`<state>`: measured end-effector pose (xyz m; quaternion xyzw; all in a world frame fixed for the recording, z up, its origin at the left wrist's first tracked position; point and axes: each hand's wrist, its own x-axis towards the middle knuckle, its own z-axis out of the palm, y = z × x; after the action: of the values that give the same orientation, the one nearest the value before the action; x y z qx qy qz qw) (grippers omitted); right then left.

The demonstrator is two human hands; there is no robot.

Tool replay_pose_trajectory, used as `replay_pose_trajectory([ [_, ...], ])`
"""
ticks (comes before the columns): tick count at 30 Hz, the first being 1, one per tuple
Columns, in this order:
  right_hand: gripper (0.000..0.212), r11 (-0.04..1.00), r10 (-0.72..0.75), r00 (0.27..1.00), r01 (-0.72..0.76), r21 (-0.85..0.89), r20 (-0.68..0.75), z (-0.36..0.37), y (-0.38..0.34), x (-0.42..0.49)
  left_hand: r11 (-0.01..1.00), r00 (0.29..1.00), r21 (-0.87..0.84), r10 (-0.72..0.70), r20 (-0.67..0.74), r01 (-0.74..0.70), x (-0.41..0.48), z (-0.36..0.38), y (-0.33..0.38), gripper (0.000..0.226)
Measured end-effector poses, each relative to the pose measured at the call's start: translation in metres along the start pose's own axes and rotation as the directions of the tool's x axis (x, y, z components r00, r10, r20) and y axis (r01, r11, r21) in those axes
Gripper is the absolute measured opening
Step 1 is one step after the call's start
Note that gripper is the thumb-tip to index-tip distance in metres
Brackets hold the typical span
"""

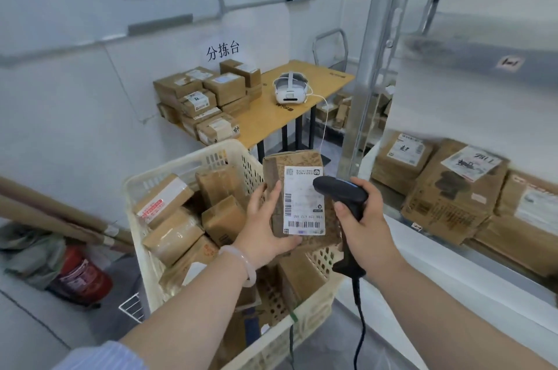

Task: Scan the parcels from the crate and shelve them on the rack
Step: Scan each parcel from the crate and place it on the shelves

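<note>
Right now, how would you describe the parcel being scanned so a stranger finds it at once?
Find the cream plastic lattice crate. Over its right rim, the left hand holds a brown cardboard parcel upright. Unlike the parcels lying in the crate, it is lifted, its white label showing beside the black handheld scanner in the right hand.

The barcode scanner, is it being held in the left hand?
No, the right hand grips the barcode scanner, while the left hand holds the parcel beside it.
</note>
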<state>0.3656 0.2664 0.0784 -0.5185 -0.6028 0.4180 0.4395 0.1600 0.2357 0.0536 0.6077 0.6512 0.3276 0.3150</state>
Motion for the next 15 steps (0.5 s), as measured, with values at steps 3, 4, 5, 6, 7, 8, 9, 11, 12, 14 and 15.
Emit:
replay_pose_trajectory([
  [3,0.047,0.997,-0.065,0.998,0.064,-0.034,-0.025,-0.022,-0.019,-0.002,0.999,0.999,0.029,0.044,0.002,-0.044,0.006,0.001,0.032,0.116],
  [4,0.048,0.996,-0.086,0.996,0.085,-0.039,-0.033,-0.029,-0.025,-0.003,0.998,0.998,0.019,0.060,0.005,-0.060,0.008,0.001,0.043,0.117],
  [5,0.049,0.993,-0.112,0.993,0.111,-0.043,-0.043,-0.035,-0.029,-0.004,0.997,0.997,0.009,0.081,0.005,-0.081,0.011,0.002,0.053,0.119],
  [6,0.050,0.989,-0.138,0.989,0.135,-0.051,-0.055,-0.041,-0.033,-0.005,0.995,0.995,0.007,0.104,-0.002,-0.103,0.013,0.002,0.062,0.121],
  [7,0.051,0.986,-0.160,0.985,0.156,-0.062,-0.064,-0.047,-0.036,-0.005,0.992,0.992,0.009,0.125,-0.013,-0.125,0.015,0.003,0.069,0.122],
  [8,0.051,0.983,-0.176,0.982,0.171,-0.070,-0.067,-0.053,-0.040,-0.005,0.989,0.989,0.011,0.145,-0.026,-0.145,0.017,0.004,0.075,0.123],
  [9,0.052,0.981,-0.186,0.980,0.181,-0.074,-0.067,-0.058,-0.043,-0.006,0.987,0.986,0.013,0.162,-0.032,-0.161,0.019,0.005,0.080,0.125],
  [11,0.053,0.978,-0.195,0.979,0.189,-0.087,-0.061,-0.067,-0.048,-0.007,0.984,0.983,0.013,0.181,-0.032,-0.180,0.022,0.007,0.087,0.127],
  [12,0.053,0.976,-0.199,0.978,0.193,-0.096,-0.058,-0.071,-0.051,-0.008,0.983,0.982,0.012,0.184,-0.036,-0.183,0.024,0.008,0.090,0.128],
  [14,0.055,0.971,-0.217,0.974,0.209,-0.116,-0.062,-0.078,-0.056,-0.011,0.985,0.984,0.018,0.170,-0.060,-0.169,0.028,0.009,0.096,0.129],
  [15,0.057,0.967,-0.228,0.971,0.218,-0.130,-0.069,-0.081,-0.058,-0.014,0.987,0.984,0.026,0.163,-0.076,-0.161,0.030,0.009,0.100,0.129],
])
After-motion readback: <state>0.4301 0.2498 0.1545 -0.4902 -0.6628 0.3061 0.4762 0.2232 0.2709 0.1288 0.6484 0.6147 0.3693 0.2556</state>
